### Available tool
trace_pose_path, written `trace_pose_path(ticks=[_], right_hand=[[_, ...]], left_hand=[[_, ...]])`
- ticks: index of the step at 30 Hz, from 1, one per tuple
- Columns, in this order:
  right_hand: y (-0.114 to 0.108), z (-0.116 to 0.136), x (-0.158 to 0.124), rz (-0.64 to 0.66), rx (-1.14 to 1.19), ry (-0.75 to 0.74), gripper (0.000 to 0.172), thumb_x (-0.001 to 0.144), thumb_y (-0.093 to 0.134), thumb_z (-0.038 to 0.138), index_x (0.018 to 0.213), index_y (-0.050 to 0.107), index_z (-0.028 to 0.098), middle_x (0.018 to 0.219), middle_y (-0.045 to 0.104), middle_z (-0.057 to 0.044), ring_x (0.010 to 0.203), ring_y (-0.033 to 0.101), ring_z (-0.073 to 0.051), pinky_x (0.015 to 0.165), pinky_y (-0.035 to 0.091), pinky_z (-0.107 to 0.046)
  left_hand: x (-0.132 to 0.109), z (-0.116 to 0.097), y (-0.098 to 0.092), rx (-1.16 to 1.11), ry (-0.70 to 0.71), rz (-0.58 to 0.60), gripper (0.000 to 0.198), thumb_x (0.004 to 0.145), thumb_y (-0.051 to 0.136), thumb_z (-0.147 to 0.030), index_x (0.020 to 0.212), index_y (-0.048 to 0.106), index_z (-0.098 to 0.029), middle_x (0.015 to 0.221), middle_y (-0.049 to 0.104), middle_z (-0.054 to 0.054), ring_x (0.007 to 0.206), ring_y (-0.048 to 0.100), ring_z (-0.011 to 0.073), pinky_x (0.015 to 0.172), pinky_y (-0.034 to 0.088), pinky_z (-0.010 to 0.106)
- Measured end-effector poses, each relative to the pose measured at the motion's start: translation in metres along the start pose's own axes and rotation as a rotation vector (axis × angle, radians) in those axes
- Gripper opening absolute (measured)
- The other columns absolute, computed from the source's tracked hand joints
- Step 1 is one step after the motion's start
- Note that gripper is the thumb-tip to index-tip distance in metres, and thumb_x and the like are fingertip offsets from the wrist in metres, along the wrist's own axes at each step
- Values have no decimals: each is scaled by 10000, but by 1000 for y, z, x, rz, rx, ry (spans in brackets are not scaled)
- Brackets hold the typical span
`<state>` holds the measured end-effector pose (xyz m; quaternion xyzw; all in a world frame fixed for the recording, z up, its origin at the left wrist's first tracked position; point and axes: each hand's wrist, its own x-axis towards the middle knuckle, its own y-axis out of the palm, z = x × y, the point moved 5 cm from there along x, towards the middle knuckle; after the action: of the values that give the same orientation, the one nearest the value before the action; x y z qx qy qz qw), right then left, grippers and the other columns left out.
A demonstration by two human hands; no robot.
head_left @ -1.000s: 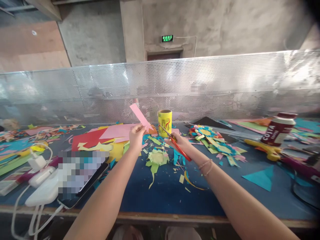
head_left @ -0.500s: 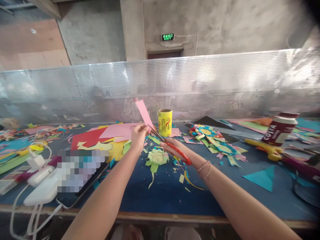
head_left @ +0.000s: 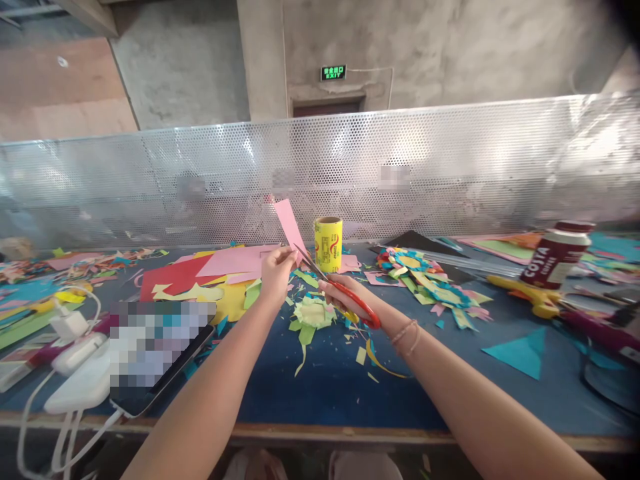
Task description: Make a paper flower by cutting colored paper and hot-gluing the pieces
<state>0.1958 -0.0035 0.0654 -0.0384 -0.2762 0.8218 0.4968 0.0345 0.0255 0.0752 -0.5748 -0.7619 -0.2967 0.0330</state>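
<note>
My left hand pinches the lower end of a pink paper strip, which stands up and leans to the left. In my right hand are red-handled scissors, their blades pointing up and left at the strip's lower end by my left fingertips. Whether the blades touch the paper I cannot tell. Below the hands lies a pale green paper flower with darker green leaf pieces. A yellow tape roll stands upright just behind the scissors.
Pink sheets and a red sheet lie left of centre. A tablet-like device and white chargers sit front left. Rightward are a colourful paper rosette, yellow-handled scissors, a brown bottle and a blue triangle. A perforated metal screen stands behind.
The scissor blades look slightly wider apart than before. Both hands stay in nearly the same place, and the whole view has shifted a little.
</note>
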Motion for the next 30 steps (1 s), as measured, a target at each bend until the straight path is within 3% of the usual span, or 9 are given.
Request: trace_pose_path(ticks=[16, 22, 30], right_hand=[[0, -2, 1, -27, -38, -3, 462, 788, 463, 612, 759, 538, 157, 594, 524, -1, 452, 443, -73, 429, 354, -220], [-1, -1, 1, -25, -76, 5, 447, 773, 482, 612, 691, 492, 173, 586, 525, 8, 455, 445, -70, 433, 348, -210], [-2, 3, 0, -43, -120, -27, 467, 789, 459, 612, 624, 465, 175, 548, 504, 3, 439, 439, -74, 422, 341, -215]], left_hand=[[1, -1, 0, 27, 22, 13, 194, 594, 699, -247, 752, 659, -141, 735, 657, 39, 693, 612, 131, 726, 494, 290], [2, 0, -4, 110, 38, -20, 200, 599, 680, -246, 770, 670, -142, 753, 662, 49, 704, 614, 144, 692, 492, 276], [2, 0, -2, 97, 30, -7, 213, 608, 632, -213, 801, 687, -142, 825, 679, 68, 785, 630, 171, 768, 494, 311]])
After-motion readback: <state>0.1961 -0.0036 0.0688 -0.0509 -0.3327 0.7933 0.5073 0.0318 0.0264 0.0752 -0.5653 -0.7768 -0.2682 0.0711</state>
